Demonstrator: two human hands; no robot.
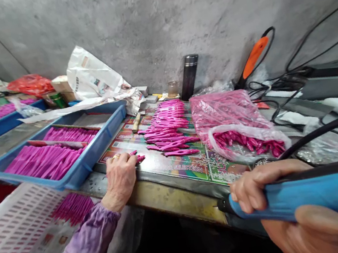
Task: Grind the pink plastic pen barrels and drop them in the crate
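Observation:
My left hand [121, 177] is at the front edge of the bench, its fingers curled onto a few slender pink pieces [140, 158] whose ends stick out beyond the fingertips. Wrapped in my right hand [258, 193] is a blue electric screwdriver [316, 192], its black nose and thin bit pointing left over the bench edge. Beyond my left hand runs a long row of similar pink pieces [169, 126] on a printed sheet [182, 169]. Tiny silvery bits are scattered over the sheet's right part. The pieces' exact kind cannot be made out.
A blue tray [96, 154] of pink pieces stands left, above a white basket [19, 238]. An open plastic bag [225, 112] of more pieces lies right of the row. Behind are a small hammer [137, 122], a black flask [189, 75] and an orange-handled tool [255, 58]; cables run right.

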